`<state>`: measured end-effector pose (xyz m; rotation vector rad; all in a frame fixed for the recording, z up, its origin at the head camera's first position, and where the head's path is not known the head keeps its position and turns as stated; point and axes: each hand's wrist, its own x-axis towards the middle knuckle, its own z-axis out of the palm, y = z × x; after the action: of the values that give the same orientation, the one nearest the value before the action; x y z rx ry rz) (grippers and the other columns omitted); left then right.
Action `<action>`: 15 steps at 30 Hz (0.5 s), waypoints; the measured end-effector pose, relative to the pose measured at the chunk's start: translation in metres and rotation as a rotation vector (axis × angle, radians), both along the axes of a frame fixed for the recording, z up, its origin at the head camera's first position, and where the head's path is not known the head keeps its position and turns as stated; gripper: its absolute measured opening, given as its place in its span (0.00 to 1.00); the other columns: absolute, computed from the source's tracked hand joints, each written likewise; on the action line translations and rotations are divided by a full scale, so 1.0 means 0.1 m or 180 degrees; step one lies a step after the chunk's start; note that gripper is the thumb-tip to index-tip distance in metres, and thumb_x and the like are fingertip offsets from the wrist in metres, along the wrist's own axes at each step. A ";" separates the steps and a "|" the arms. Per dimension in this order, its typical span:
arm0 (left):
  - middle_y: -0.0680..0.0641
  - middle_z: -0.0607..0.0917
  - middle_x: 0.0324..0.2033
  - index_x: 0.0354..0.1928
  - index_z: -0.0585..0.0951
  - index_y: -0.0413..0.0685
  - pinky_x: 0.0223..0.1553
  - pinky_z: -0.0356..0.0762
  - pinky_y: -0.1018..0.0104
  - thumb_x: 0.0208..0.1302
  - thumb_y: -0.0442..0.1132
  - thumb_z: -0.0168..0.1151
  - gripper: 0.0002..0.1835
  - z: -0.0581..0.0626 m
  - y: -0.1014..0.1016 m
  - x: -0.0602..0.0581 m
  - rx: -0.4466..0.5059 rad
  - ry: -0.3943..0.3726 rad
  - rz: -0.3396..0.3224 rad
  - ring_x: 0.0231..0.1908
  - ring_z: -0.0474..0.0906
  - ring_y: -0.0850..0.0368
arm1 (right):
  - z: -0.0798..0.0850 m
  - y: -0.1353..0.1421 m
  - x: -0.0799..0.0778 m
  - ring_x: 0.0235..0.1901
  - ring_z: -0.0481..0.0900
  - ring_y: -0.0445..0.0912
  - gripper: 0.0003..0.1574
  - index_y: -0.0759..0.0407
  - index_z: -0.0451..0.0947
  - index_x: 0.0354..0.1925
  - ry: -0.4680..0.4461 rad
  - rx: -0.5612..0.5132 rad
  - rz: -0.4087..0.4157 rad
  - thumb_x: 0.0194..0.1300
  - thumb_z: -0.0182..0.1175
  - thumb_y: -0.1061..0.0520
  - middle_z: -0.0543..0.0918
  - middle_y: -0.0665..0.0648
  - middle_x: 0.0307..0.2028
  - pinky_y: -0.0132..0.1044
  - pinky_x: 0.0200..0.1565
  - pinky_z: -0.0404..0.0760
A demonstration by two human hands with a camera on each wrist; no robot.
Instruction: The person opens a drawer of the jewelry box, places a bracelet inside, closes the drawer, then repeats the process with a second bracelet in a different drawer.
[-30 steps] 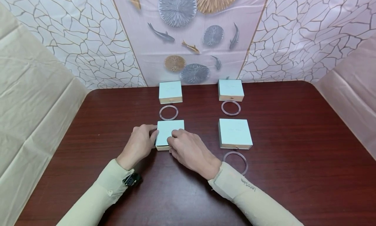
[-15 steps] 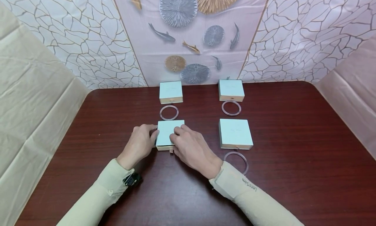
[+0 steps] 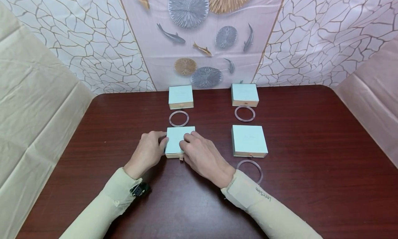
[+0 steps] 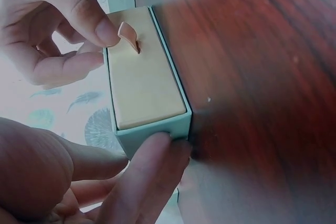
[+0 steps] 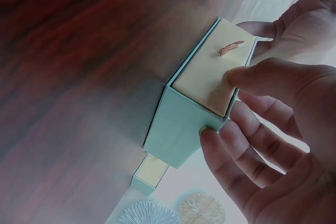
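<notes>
Between my hands stands a mint-green drawer box (image 3: 177,139) with a cream drawer front (image 4: 144,77) and a small tan pull tab (image 5: 231,48). The drawer front sits flush within the sleeve. My left hand (image 3: 148,151) rests its fingers and thumb against the box's left side. From the right, my right hand (image 3: 203,158) sets its thumb on the drawer front beside the tab, while its fingers curl at the top and right side, as the right wrist view shows. Just behind the box lies a pale purple bangle (image 3: 170,121).
Another drawer box (image 3: 181,95) stands at the back left. At right are a nearer box (image 3: 248,139) and a farther box (image 3: 244,94), each with a bangle in front: the near bangle (image 3: 259,169), partly behind my right forearm, and the far bangle (image 3: 236,117). Patterned cloth (image 3: 199,31) hangs behind the table.
The dark gap above the drawer front has closed as the drawer slid in. My right hand has shifted slightly right, uncovering the pull tab. The left hand stays in place.
</notes>
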<state>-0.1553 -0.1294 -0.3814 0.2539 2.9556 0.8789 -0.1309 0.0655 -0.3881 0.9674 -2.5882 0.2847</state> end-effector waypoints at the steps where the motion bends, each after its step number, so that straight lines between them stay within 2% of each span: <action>1: 0.44 0.89 0.34 0.58 0.85 0.40 0.33 0.76 0.64 0.76 0.36 0.55 0.16 0.00 0.00 0.00 -0.0011 0.0008 -0.0003 0.29 0.80 0.56 | 0.00 0.00 0.00 0.35 0.74 0.46 0.09 0.53 0.79 0.28 -0.0001 0.0002 -0.0001 0.57 0.69 0.65 0.76 0.49 0.28 0.33 0.32 0.80; 6: 0.45 0.88 0.33 0.58 0.85 0.40 0.33 0.75 0.64 0.76 0.36 0.55 0.16 0.00 0.01 0.01 -0.0041 0.0022 -0.0006 0.30 0.79 0.56 | -0.01 -0.01 0.00 0.34 0.73 0.46 0.08 0.54 0.80 0.30 0.0012 0.0040 -0.0011 0.58 0.69 0.65 0.76 0.49 0.29 0.32 0.31 0.80; 10: 0.47 0.86 0.27 0.58 0.85 0.39 0.30 0.73 0.66 0.76 0.36 0.55 0.16 0.01 0.01 0.01 -0.0033 -0.0010 -0.0007 0.26 0.77 0.57 | -0.01 -0.02 0.01 0.34 0.73 0.46 0.07 0.54 0.81 0.31 0.0061 0.0073 -0.0026 0.58 0.68 0.65 0.76 0.50 0.29 0.32 0.31 0.80; 15: 0.47 0.85 0.26 0.57 0.85 0.39 0.32 0.74 0.65 0.76 0.36 0.55 0.16 0.00 0.01 0.01 -0.0045 0.0021 -0.0004 0.27 0.77 0.57 | -0.02 -0.02 0.01 0.35 0.74 0.48 0.08 0.55 0.80 0.33 0.0118 0.0077 -0.0021 0.57 0.70 0.64 0.76 0.51 0.29 0.33 0.32 0.81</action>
<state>-0.1547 -0.1285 -0.3810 0.2583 2.9664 0.8585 -0.1299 0.0639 -0.3905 0.9632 -2.5666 0.2320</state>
